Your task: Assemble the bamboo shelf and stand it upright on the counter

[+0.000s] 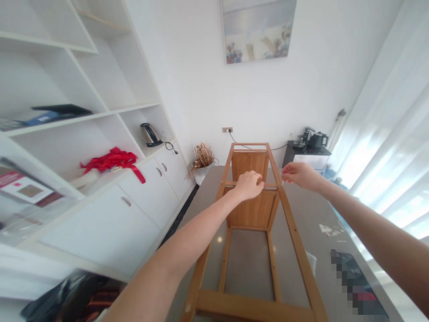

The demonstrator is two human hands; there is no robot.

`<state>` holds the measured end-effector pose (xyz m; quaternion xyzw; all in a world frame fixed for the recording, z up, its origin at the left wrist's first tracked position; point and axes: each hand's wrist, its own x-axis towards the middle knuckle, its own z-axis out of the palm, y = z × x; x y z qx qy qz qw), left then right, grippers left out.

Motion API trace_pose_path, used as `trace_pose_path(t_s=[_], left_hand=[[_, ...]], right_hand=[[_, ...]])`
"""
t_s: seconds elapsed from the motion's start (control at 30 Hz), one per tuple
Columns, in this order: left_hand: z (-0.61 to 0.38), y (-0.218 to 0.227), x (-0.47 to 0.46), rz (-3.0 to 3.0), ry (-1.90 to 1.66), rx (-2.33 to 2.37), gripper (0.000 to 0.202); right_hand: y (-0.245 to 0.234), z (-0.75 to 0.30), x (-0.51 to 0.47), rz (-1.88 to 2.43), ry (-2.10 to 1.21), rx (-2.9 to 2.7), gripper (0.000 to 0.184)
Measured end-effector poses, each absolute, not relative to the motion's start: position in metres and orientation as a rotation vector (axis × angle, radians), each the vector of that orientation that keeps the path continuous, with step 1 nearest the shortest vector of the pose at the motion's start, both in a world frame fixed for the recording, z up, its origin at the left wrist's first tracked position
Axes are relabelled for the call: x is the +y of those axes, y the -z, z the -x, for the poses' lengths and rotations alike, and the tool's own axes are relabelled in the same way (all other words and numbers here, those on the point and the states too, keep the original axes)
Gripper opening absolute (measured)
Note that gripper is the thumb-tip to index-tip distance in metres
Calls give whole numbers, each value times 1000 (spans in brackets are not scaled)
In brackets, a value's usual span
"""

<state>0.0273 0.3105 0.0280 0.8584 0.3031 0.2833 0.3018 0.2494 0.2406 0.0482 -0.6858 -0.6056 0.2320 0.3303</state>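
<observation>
A light-brown wooden frame [295,232] with slatted panels [253,208] stands on a grey table [248,259]. Above its middle crossbar [271,186] is my left hand [249,184], its fingers curled in; whatever they hold, if anything, is hidden, and I cannot tell whether they touch the bar. Just right of the frame's right rail, my right hand [298,174] is closed in a pinch. A small pale, thin thing shows at its fingertips, too small to name. Light metal-looking strips lie along the crossbar.
Small white pieces [330,230] and a partly pixelated dark object [362,286] lie on the table's right side. White shelves [110,112] hold a kettle [150,134] and red ribbon [112,160]. A planter [201,172] and a black-topped cabinet [311,156] stand beyond.
</observation>
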Motion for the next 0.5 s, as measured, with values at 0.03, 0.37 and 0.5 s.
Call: trace_pose_path(t_s=[0.03,0.37,0.5], left_hand=[[-33,-24,311,-2247,-727,806,9],[-35,-9,310,-2436,-668,808,31],[-36,-9,309,-2358,-690,808,29]], right_hand=[[-48,-250,238,1787,-603,-1588,16],[-55,-242,225,1700,-752,-1518,17],[-56,-242,224,1736,-687,-1615,21]])
